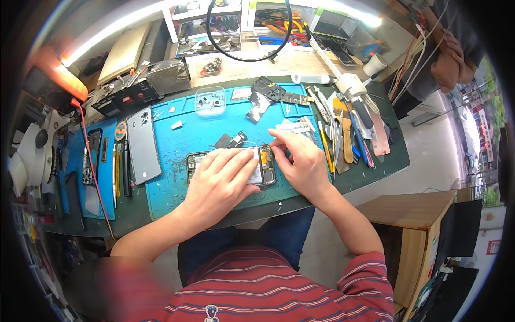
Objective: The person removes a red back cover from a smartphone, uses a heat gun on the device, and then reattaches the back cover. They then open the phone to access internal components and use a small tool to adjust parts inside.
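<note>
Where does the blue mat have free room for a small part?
Bare mat lies between the grey panel and the open phone; a smaller patch, between the clear box and the black part beside the phone. Tools lie crowded right of the right hand.

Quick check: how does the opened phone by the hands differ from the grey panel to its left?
The opened phone shows its inner parts; the grey panel shows a mostly plain face. The phone lies crosswise in the view, while the panel lies lengthwise. The left hand rests over the phone; no hand touches the panel. Both are oblong.
</note>
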The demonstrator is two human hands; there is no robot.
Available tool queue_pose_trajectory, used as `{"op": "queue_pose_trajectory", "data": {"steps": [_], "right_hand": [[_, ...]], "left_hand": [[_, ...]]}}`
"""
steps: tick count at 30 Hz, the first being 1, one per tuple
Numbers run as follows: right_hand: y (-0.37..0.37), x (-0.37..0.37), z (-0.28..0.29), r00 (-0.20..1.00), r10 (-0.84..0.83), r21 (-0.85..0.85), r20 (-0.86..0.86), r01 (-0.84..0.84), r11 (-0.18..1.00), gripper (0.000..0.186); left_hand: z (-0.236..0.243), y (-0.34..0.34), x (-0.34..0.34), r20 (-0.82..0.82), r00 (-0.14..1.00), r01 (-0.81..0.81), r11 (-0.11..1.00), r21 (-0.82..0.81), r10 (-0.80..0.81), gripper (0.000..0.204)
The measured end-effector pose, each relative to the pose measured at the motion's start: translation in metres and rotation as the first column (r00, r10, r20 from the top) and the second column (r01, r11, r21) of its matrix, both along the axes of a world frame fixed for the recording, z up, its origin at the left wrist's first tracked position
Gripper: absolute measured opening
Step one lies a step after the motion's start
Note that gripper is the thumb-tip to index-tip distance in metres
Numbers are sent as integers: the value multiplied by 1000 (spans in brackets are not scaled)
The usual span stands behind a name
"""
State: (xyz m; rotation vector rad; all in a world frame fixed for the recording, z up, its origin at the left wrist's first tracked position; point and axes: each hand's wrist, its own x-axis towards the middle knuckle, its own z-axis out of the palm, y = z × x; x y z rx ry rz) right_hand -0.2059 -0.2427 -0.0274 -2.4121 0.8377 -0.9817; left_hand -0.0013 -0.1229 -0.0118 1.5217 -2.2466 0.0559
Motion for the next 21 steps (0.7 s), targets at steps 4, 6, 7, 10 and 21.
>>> {"op": "queue_pose_trajectory", "data": {"steps": [4,6,7,10,21], "right_hand": [[-11,-19,12,997,-74,60,36,72,996,31],[-16,-39,33,950,-311,173,35,301,938,21],[-21,-56,36,895,-446,225,16,431,874,19],[-35,-98,38,835,-549,52,18,548,835,17],[-17,-83,32,802,-421,-37,-425,449,893,15]], "left_hand": [[1,-2,2,67,998,-6,1000,-21,7,60],[1,-3,5,64,998,-10,1000,-3,10,64],[2,-4,6,57,998,-4,1000,11,4,65],[8,-6,7,78,997,-6,999,44,3,71],[10,-7,11,115,991,57,995,76,-66,81]]}}
